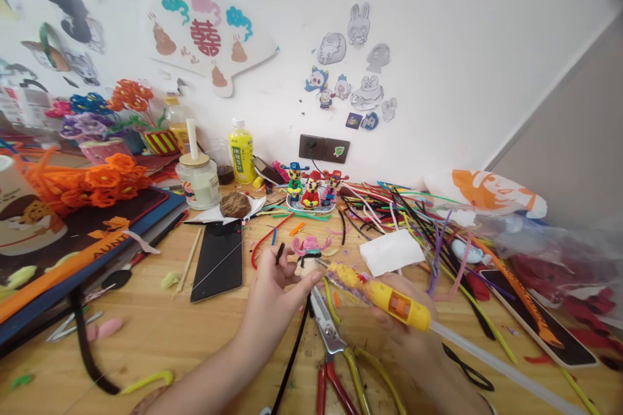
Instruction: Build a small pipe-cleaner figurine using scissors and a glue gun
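Observation:
My left hand point(280, 288) is closed around a small figure point(307, 254) with a pink and green hat and a pale head, made of fuzzy wire. A black bit of pipe cleaner point(280, 253) sticks up by its fingers. In my right hand point(406, 331), partly hidden and blurred, is a yellow glue gun point(399, 305). Its tip touches or nearly touches the figure; I cannot tell which. A clear glue stick point(501, 366) runs out of its back end. Below the hands lie scissors point(329, 331) and red-handled pliers point(335, 389).
Three finished figures point(311, 189) stand on a tray at the back. Pipe cleaners point(413, 220) spread to the right, near a white paper point(392, 251) and a phone point(540, 318). Left are another dark phone point(218, 259), a glass jar point(197, 181), a yellow bottle point(242, 150) and orange flowers point(104, 181).

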### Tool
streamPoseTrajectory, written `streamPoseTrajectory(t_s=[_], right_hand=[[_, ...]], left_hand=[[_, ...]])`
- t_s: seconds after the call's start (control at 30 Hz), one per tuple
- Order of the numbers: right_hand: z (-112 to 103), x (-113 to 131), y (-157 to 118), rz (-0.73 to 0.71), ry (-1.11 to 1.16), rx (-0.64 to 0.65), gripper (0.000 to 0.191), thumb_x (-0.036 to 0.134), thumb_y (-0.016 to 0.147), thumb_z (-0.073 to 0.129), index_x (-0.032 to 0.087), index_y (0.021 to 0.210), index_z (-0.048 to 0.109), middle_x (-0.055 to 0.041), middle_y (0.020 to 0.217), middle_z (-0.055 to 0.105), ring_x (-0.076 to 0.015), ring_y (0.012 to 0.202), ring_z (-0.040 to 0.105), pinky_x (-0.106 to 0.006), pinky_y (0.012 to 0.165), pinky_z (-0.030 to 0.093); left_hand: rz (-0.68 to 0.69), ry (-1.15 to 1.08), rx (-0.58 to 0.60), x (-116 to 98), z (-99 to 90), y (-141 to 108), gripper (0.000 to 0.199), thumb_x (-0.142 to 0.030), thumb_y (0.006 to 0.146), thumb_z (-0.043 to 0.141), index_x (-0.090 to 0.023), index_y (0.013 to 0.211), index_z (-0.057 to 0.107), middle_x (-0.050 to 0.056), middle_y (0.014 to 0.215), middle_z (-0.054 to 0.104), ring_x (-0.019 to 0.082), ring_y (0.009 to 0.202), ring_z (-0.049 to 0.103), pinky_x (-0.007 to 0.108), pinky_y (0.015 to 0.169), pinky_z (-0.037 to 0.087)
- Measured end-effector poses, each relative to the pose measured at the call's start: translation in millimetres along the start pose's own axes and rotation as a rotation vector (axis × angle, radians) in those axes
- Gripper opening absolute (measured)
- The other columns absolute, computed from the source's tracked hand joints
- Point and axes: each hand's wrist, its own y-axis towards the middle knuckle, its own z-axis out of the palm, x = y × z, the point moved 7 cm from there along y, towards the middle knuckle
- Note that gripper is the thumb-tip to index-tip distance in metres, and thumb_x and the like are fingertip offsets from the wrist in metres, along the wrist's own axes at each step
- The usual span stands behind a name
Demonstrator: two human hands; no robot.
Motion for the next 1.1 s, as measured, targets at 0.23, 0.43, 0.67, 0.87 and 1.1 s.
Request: streamPoseTrajectory(t_s=[0.23,0.43,0.67,0.87,1.1], right_hand=[[-1,-3,-1,0.023,-0.009,-0.021,0.044,0.056,0.078,0.04,0.018,0.07,0.06,-0.0024,0.06,0.056,-0.0162,0.055,0.051,-0.026,0.05,0.037],[-1,-4,-2,0.026,-0.003,-0.007,0.042,0.055,0.078,0.04,0.018,0.071,0.059,-0.0022,0.061,0.056,-0.0161,0.056,0.051,-0.027,0.05,0.037],[-1,-5,-2,0.016,-0.066,-0.008,0.046,0.057,0.079,0.037,0.018,0.069,0.059,-0.0024,0.059,0.055,-0.0163,0.055,0.05,-0.027,0.049,0.036],[-1,-5,-3,0.031,-0.048,-0.004,0.046,0.057,0.079,0.037,0.017,0.069,0.058,-0.002,0.058,0.054,-0.0161,0.054,0.049,-0.027,0.049,0.034],[0,-7,-2,0.068,0.001,0.005,0.049,0.06,0.078,0.035,0.016,0.068,0.056,-0.0022,0.057,0.052,-0.0164,0.052,0.048,-0.028,0.048,0.034]], left_hand=[[0.01,-0.055,-0.003,-6,1.2,-1,0.037,-0.01,0.063,0.067,-0.021,0.071,0.032,-0.008,0.082,0.046,0.004,0.058,0.055,0.022,0.061,0.05],[-0.007,-0.077,-0.016,-7,1.3,-1,0.039,-0.011,0.062,0.067,-0.021,0.068,0.029,-0.009,0.078,0.044,0.003,0.055,0.052,0.024,0.06,0.052],[-0.008,-0.054,-0.041,-9,-0.1,-2,0.04,-0.012,0.061,0.068,-0.022,0.069,0.03,-0.01,0.077,0.044,0.004,0.055,0.057,0.024,0.058,0.054],[-0.011,-0.042,-0.05,-10,-1.2,-2,0.04,-0.012,0.061,0.068,-0.022,0.068,0.029,-0.01,0.075,0.044,0.004,0.056,0.058,0.023,0.057,0.055],[0.002,-0.027,-0.034,-10,0.2,0,0.039,-0.013,0.063,0.067,-0.021,0.069,0.029,-0.011,0.075,0.042,0.005,0.057,0.06,0.023,0.058,0.054]])
